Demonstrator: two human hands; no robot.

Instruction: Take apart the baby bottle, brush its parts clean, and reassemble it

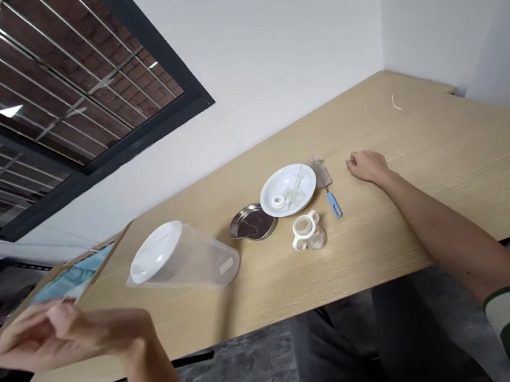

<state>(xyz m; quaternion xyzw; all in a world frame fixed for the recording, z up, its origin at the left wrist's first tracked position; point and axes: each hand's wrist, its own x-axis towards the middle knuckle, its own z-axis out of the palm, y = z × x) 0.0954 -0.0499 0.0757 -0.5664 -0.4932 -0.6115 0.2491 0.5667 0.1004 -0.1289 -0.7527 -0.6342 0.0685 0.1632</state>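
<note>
The left hand [63, 333] is open and empty, at the near left corner of the worktop [460, 207], close to a clear jug [183, 259] lying on its side. The right hand [367, 166] rests there, loosely curled and empty, just beside a small brush [322, 174] (its handle is blue).

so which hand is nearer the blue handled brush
Right. The right hand rests on the table beside the brush; the left hand is raised far off, beyond the clear plastic container.

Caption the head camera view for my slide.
Right hand on wooden table beside white plate and bottle brush; left hand raised.
</note>
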